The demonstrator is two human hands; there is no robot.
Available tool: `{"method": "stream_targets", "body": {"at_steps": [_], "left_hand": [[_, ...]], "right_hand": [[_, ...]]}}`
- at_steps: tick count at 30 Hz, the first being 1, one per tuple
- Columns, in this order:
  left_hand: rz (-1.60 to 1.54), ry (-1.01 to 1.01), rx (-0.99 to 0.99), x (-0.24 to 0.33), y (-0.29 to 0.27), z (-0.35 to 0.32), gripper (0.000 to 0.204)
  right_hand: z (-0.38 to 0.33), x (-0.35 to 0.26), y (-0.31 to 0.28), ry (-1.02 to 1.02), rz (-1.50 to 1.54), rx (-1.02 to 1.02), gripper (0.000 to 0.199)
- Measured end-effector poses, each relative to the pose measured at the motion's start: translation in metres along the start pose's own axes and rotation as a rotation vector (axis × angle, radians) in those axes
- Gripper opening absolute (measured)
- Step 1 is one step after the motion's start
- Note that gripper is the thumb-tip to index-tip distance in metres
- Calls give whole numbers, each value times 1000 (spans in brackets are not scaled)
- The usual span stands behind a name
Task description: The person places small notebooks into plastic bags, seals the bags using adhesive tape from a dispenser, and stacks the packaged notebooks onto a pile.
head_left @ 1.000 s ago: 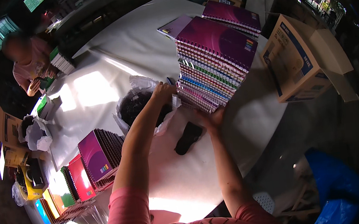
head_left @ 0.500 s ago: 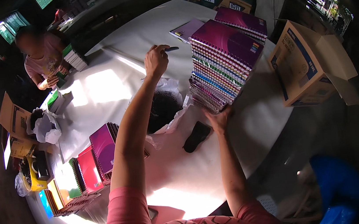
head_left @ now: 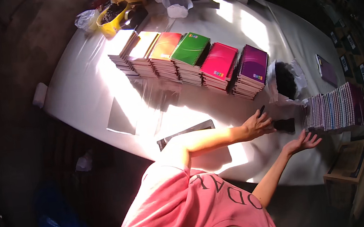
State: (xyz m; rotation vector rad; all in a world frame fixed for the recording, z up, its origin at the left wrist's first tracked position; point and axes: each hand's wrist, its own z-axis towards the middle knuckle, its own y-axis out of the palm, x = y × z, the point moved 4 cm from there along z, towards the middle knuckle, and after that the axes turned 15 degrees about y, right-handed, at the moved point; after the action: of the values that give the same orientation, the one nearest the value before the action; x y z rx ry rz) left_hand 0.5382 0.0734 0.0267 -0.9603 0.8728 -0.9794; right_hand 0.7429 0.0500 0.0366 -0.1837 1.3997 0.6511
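My left hand [head_left: 256,125] is over the table with a slim dark pen-like tool [head_left: 261,111] between its fingers. Beside it on the tabletop lies a flat black object [head_left: 284,125], its kind unclear. My right hand [head_left: 301,143] is open, palm up and fingers spread, just in front of a tall stack of spiral notebooks [head_left: 330,108] whose bindings face me. Beyond my hands stands a crumpled white wrapping [head_left: 300,83] around a mass of black coils [head_left: 285,80].
Stacks of spiral notebooks in several colours, including a purple one [head_left: 253,62] and a green one [head_left: 191,49], form a row across the table. A dark-framed flat item [head_left: 186,133] lies near my left arm. A cardboard box [head_left: 348,162] is at the right; a yellow container [head_left: 109,27] stands far left.
The view has swung left. My left hand has come back from beyond the coils, still holding the dark tool. My right hand has left the base of the notebook stack and opened.
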Motion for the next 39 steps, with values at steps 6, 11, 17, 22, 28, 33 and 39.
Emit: {"method": "stream_targets", "body": {"at_steps": [6, 11, 17, 22, 28, 33, 39], "left_hand": [[-264, -70, 441, -16, -144, -93, 50], [-104, -920, 580, -62, -208, -318, 24], [-305, -797, 379, -74, -184, -438, 22], [-373, -969, 819, -164, -211, -503, 25], [-1007, -1018, 1211, -224, -211, -552, 17], [-1206, -1092, 1246, -247, -208, -577, 18], [-1387, -1122, 1240, -264, -206, -585, 30]], "right_hand": [[-82, -46, 51, -147, -337, -297, 76], [-140, -48, 54, -44, -329, -323, 67], [-227, -83, 100, 29, -288, -418, 38], [-329, -108, 200, 62, -200, -556, 21], [-490, -128, 431, -682, -738, -996, 65], [-510, -70, 511, -820, -1019, -1084, 58], [-502, -73, 505, -739, -827, -1130, 42]]}}
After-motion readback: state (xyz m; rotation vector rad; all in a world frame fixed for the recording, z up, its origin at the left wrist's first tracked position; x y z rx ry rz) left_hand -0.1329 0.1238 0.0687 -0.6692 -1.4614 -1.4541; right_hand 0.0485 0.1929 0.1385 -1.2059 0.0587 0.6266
